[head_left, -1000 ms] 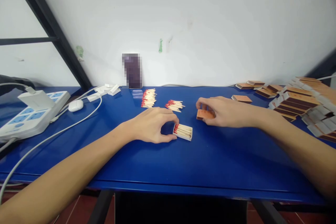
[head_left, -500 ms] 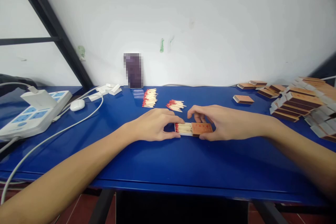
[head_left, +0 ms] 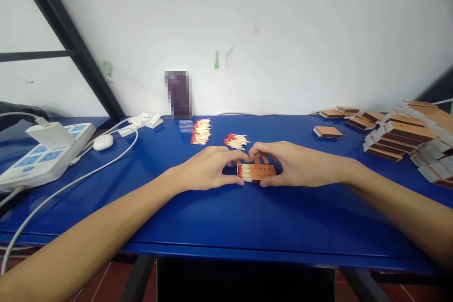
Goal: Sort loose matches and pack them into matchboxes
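Note:
A matchbox (head_left: 262, 171) lies between my hands on the blue table, its inner tray partly out toward the left. Red-tipped matches (head_left: 244, 171) show in the uncovered end of the tray. My left hand (head_left: 208, 168) has thumb and index finger closed on the tray's left end. My right hand (head_left: 293, 163) grips the orange sleeve from the right, thumb on the near side and fingers curled at the far side. Just beyond the box lie a small pile of matches (head_left: 236, 141) and a larger pile of matches (head_left: 201, 131).
Stacked matchboxes (head_left: 403, 134) fill the right side, with a single matchbox (head_left: 327, 132) nearer. A power strip (head_left: 46, 158), white earbud case (head_left: 103, 142), cable (head_left: 116, 159) and white box trays (head_left: 145, 120) are on the left. A pixelated phone-like object (head_left: 179, 95) leans on the wall.
The sleeve has slid left over the tray with my right hand, covering more of the matches. My left hand has stayed nearly in place at the tray's end.

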The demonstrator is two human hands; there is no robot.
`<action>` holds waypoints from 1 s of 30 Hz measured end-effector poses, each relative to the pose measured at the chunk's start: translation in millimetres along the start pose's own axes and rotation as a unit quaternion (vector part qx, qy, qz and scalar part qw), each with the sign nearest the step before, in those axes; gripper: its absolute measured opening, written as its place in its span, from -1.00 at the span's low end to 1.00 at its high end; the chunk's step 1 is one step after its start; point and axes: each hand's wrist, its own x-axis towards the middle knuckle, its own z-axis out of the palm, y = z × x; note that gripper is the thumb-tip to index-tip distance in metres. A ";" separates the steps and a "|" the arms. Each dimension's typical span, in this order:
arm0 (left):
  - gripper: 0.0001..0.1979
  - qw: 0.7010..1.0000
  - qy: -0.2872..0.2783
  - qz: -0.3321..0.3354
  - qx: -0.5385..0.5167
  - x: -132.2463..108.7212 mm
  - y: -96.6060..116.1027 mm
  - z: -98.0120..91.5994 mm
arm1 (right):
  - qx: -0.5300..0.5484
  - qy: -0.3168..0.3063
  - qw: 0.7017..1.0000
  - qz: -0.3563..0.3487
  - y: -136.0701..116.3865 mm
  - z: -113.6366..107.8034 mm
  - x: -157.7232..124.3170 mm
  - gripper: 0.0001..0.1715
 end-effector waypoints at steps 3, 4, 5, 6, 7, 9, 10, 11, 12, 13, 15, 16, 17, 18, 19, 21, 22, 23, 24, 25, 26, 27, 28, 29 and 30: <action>-0.61 0.999 0.002 -0.009 -0.039 1.2 0.8 1.8 | 0.029 0.031 0.999 -0.023 -0.2 10.5 5.1 -0.66; -0.62 0.999 0.003 -0.009 -0.050 1.6 1.0 1.4 | 0.039 0.042 0.998 -0.030 0.0 13.5 6.5 -0.67; -0.61 0.998 0.004 -0.009 -0.057 2.1 1.1 0.3 | 0.047 0.051 0.997 -0.035 0.4 15.8 7.6 -0.68; -0.60 0.998 0.001 -0.009 -0.061 2.4 1.1 -1.5 | 0.051 0.057 0.996 -0.039 0.8 17.4 8.3 -0.68; -0.58 0.998 -0.006 -0.007 -0.061 2.7 1.0 -3.7 | 0.053 0.059 0.996 -0.042 1.2 18.2 8.6 -0.69; -0.61 0.998 -0.030 -0.001 -0.055 2.9 0.5 -8.8 | 0.055 0.054 0.996 -0.049 1.6 17.9 8.2 -0.70; -0.65 0.998 -0.039 0.002 -0.049 2.7 0.2 -10.9 | 0.055 0.051 0.996 -0.052 1.4 17.2 7.7 -0.70; -0.70 0.998 -0.046 0.005 -0.041 2.5 -0.1 -12.4 | 0.057 0.047 0.996 -0.056 0.9 16.4 7.1 -0.71; -0.74 0.998 -0.048 0.007 -0.032 2.2 -0.5 -13.2 | 0.060 0.046 0.995 -0.058 0.3 15.7 6.6 -0.71; -0.76 0.999 -0.046 0.009 -0.024 1.8 -0.9 -13.3 | 0.065 0.044 0.995 -0.060 -0.5 15.2 6.2 -0.71; -0.77 0.999 -0.038 0.011 -0.010 1.2 -1.7 -11.7 | 0.080 0.040 0.994 -0.062 -2.0 14.9 5.7 -0.71; -0.77 0.999 -0.034 0.013 -0.007 1.0 -2.0 -10.5 | 0.087 0.038 0.994 -0.063 -2.6 15.0 5.6 -0.71; -0.78 0.999 -0.032 0.014 -0.006 0.9 -2.3 -9.4 | 0.093 0.036 0.993 -0.064 -3.0 15.2 5.6 -0.72; -0.78 0.999 -0.030 0.015 -0.006 0.9 -2.4 -8.5 | 0.097 0.035 0.992 -0.066 -3.1 15.4 5.7 -0.72; -0.78 0.999 -0.030 0.016 -0.007 1.0 -2.3 -7.9 | 0.098 0.033 0.992 -0.067 -3.0 15.4 5.8 -0.72; -0.77 0.999 -0.030 0.014 -0.008 1.3 -1.8 -8.1 | 0.091 0.031 0.993 -0.064 -2.5 15.2 5.8 -0.72; -0.78 0.999 -0.031 0.013 -0.008 1.5 -1.4 -8.6 | 0.086 0.031 0.994 -0.062 -2.2 14.9 5.8 -0.71; -0.78 0.999 -0.032 0.012 -0.009 1.7 -1.0 -9.4 | 0.079 0.031 0.994 -0.062 -1.9 14.6 5.6 -0.71; -0.78 0.999 -0.033 0.013 -0.009 1.9 -0.8 -10.2 | 0.072 0.032 0.995 -0.063 -1.7 14.2 5.4 -0.70; -0.79 0.999 -0.034 0.014 -0.009 1.9 -0.8 -10.9 | 0.065 0.034 0.995 -0.067 -1.7 13.8 5.1 -0.70; -0.78 0.999 -0.033 0.017 -0.007 1.9 -1.2 -11.5 | 0.056 0.035 0.995 -0.073 -1.7 13.3 4.8 -0.69; -0.77 0.999 -0.030 0.018 -0.004 1.8 -2.0 -11.9 | 0.045 0.035 0.995 -0.078 -1.6 12.3 4.4 -0.69; -0.74 0.999 -0.027 0.018 0.003 1.6 -3.1 -12.0 | 0.031 0.035 0.996 -0.079 -1.5 10.8 3.7 -0.70; -0.71 0.999 -0.023 0.017 0.013 1.4 -4.3 -11.9 | 0.013 0.035 0.996 -0.078 -1.2 8.4 2.8 -0.71; -0.68 0.999 -0.020 0.015 0.026 1.1 -5.6 -11.6 | -0.009 0.036 0.997 -0.072 -0.6 4.6 1.5 -0.71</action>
